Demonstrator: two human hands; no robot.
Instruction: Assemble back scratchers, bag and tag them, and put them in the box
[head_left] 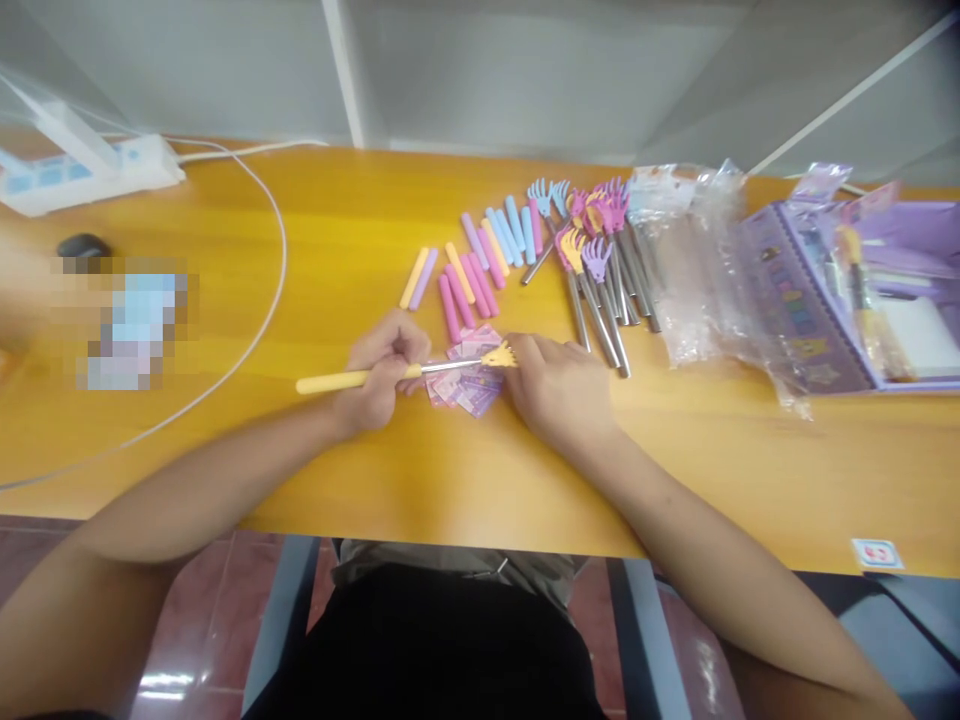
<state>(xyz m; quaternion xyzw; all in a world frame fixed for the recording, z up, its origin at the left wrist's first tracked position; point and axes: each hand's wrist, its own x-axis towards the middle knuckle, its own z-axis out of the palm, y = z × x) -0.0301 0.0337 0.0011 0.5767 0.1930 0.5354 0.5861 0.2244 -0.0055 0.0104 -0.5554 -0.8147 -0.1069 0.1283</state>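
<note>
A yellow back scratcher (450, 366) with a metal shaft lies level between my hands. My left hand (382, 368) is closed around its yellow handle. My right hand (559, 385) is at the yellow claw end, its fingers bent and pressed together against it. Beneath the scratcher is a small pile of pink and purple cards (476, 392). Beyond my hands lie several loose handle tubes (467, 285) in pink, blue, yellow and purple. Several metal rods with coloured claw heads (598, 262) are heaped just right of the tubes.
Clear plastic bags (701, 270) and an open purple box (806, 290) are on the right. A power strip (94, 175), a black mouse (84, 246) and a curving white cable (281, 240) lie left. A small card (877, 553) sits at the front right edge.
</note>
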